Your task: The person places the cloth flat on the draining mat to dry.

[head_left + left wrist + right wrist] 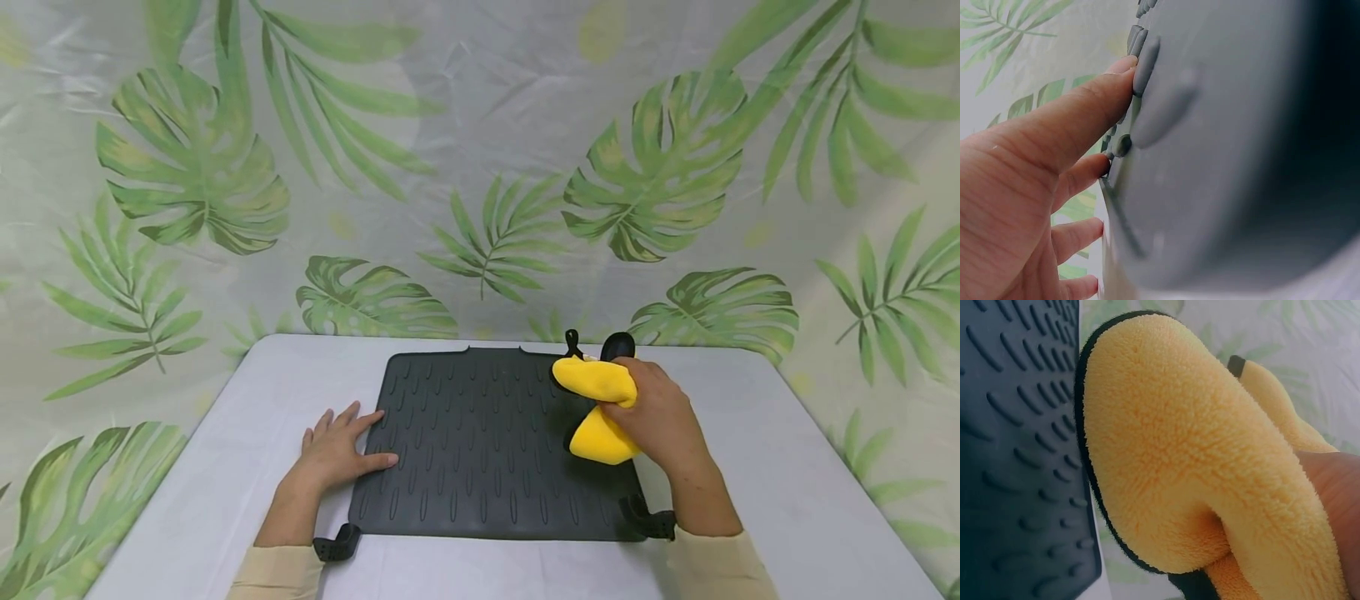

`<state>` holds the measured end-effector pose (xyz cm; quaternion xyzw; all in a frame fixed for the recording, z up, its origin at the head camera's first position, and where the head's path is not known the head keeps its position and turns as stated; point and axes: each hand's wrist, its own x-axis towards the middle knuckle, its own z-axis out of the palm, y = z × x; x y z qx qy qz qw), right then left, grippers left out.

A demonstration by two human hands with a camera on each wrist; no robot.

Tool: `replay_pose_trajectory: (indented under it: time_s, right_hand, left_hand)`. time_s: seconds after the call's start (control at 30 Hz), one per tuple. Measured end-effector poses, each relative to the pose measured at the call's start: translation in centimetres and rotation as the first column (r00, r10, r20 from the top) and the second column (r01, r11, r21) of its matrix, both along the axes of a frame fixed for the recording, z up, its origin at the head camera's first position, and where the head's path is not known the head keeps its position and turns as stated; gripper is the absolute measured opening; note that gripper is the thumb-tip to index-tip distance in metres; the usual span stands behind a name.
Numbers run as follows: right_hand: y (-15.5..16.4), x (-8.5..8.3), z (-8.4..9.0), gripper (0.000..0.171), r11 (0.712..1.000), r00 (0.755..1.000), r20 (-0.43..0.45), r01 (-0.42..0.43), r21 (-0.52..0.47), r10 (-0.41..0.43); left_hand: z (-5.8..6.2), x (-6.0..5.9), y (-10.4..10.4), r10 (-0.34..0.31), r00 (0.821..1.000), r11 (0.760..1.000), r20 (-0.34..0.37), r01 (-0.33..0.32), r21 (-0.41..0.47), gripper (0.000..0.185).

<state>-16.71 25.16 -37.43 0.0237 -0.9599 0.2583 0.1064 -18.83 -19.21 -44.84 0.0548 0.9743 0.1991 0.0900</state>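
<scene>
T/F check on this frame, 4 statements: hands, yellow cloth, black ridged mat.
1. The right hand grips a bunched yellow microfibre cloth with black trim. True.
2. The left hand holds a sponge. False: it holds nothing and rests with straight fingers on the left edge of the black ridged rubber mat.
3. The mat lies on a white table. True.
4. The cloth is spread flat over the mat's left half. False: it is crumpled in the hand over the mat's right side.

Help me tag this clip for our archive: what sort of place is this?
Probably a staged recording spot, not a lived-in room: a leaf-print sheet hangs as backdrop behind a plain grey table, which bears a dark ribbed mat and a yellow cloth.
</scene>
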Motion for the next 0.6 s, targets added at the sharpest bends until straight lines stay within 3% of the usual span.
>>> replay_pose_trajectory:
  time_s: [0.6]
  right_hand:
    - [-3.3,-0.5,-0.3,0.062,0.997,0.997,-0.026,-0.069,0.024,0.069]
  left_hand:
    - [0.2,-0.1,-0.1,-0.007,1.000,1.000,0.002,0.007,0.003,0.090]
